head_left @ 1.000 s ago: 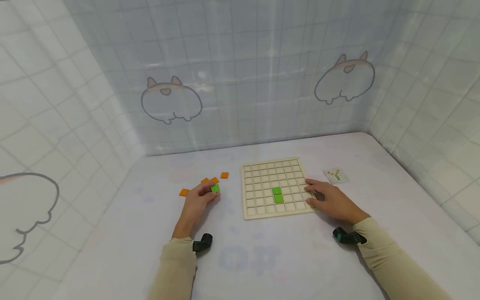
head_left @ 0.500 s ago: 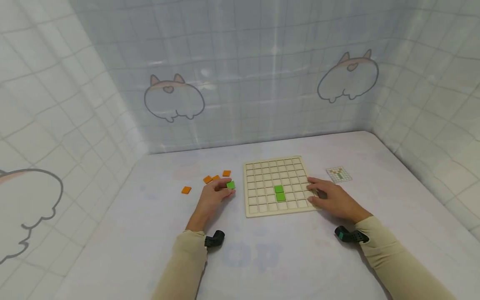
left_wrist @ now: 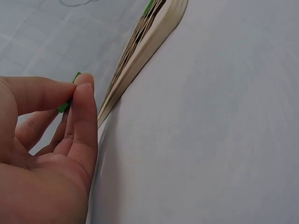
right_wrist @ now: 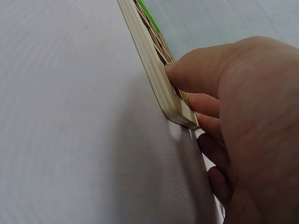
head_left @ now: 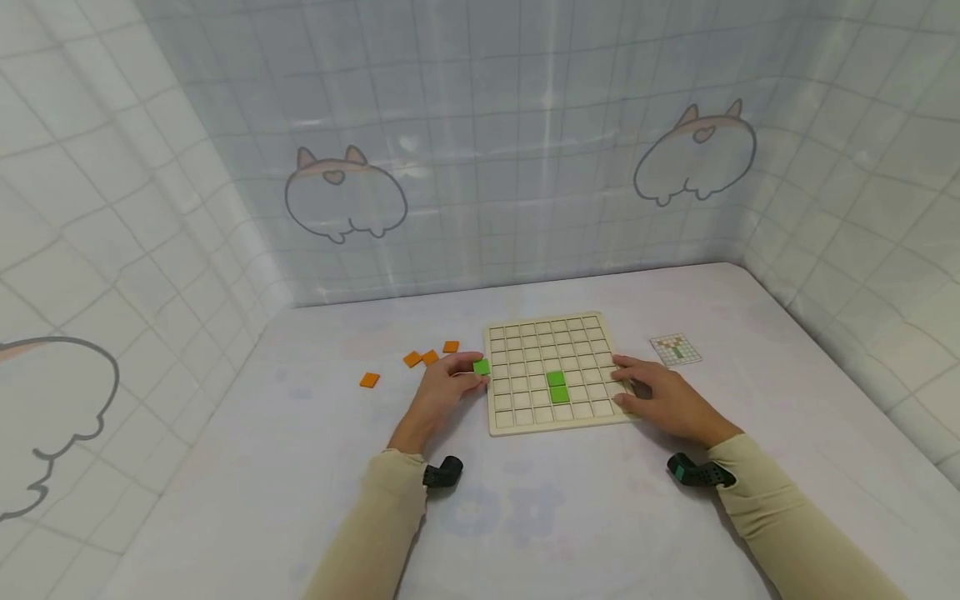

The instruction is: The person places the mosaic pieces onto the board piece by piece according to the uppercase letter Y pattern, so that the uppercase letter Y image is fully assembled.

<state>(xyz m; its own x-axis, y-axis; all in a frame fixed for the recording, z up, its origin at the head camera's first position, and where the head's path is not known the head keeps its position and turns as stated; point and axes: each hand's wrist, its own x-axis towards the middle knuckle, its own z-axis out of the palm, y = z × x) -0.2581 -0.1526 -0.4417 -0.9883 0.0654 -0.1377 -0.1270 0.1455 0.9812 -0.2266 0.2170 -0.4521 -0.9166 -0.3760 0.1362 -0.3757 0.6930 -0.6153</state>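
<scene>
Head view: the left hand [head_left: 441, 392] pinched a green tile [head_left: 482, 367] between thumb and fingertips at the left edge of the board [head_left: 532, 352]; whether tile and board touched could not be told. Left wrist view showed thumb and fingers closed together, the tile's edges peeking out around them. Across the board, the right hand [head_left: 667, 402] lay with thumb and fingers parted, its tips merely resting at the right edge. Two more green tiles [head_left: 559, 394] filled neighbouring cells, one behind the other. Four orange tiles [head_left: 370, 380] lay on the table [head_left: 495, 471] to the left, and a gridded card [head_left: 676, 349] to the right, beyond the right hand.
</scene>
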